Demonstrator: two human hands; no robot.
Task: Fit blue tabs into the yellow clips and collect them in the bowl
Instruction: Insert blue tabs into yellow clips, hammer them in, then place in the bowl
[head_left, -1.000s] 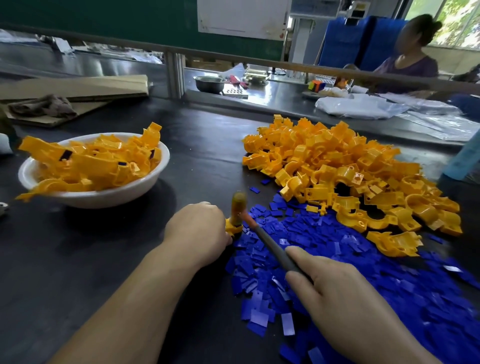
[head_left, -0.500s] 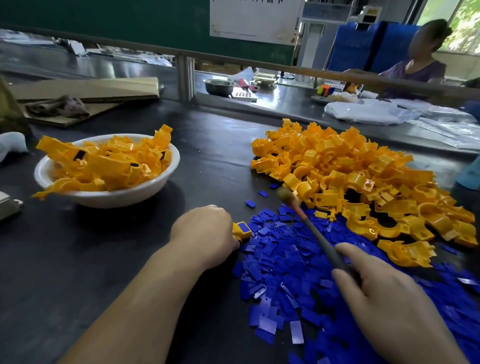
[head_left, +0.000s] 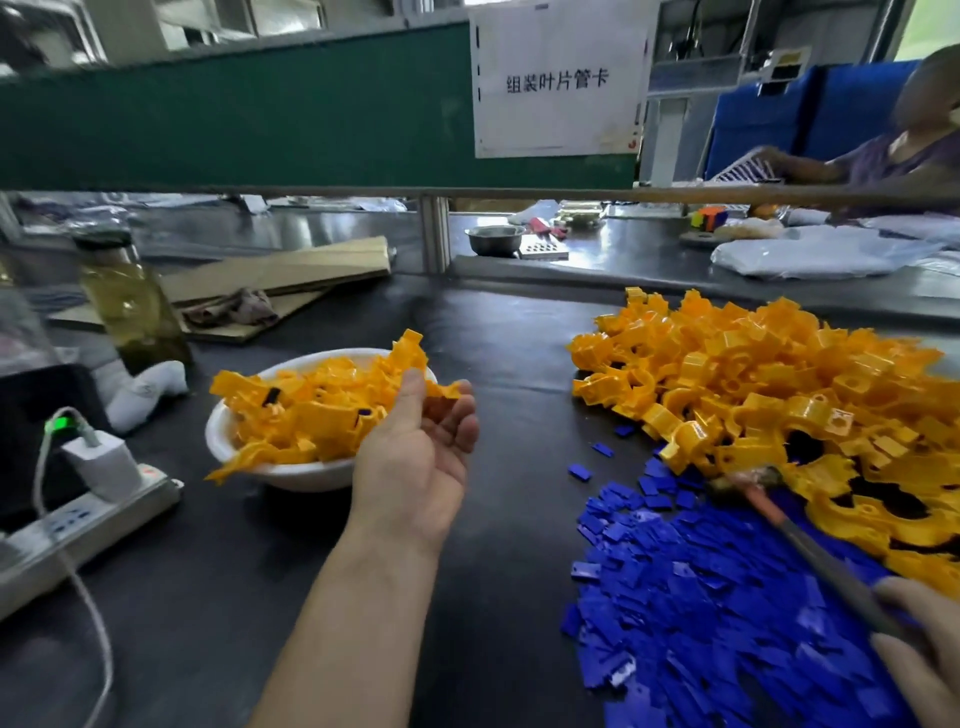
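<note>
One head view, so here goes. A white, smooth-walled bowl (head_left: 291, 480) is seen left of centre on the matte black table (head_left: 493, 571), heaped with glossy yellow clips (head_left: 311, 415). These are curved, saddle-shaped mouldings, and a few dark tabs can be spotted in them. The left hand (head_left: 415, 452) is held palm-up at the bowl's right rim. Its fingers (head_left: 457, 426) are loosely curled and slightly spread, with nothing clearly gripped. Whether the clip at the fingertips is being touched can't be told. To the right, a big loose pile of clips (head_left: 753, 384) is spread out, and a drift of flat blue rectangular tabs (head_left: 701, 597) is lapped against its near edge. A hammer (head_left: 810, 545) is laid across both, its worn head at the seam of the two piles. Its dark handle is wrapped by the fingers (head_left: 898, 592) of the right hand (head_left: 924, 660), which is cut off at the corner. Also caught: a glass bottle (head_left: 130, 306), a power strip (head_left: 88, 514) with a white charger (head_left: 101, 462), flat cardboard (head_left: 291, 270) and a crumpled rag (head_left: 234, 309). Compared with half a second back, the left hand has been moved from beside the tabs, knuckles-up round a tabbed clip, over to the bowl. The hammer head has been lowered, and the view has been swung up and left.
</note>
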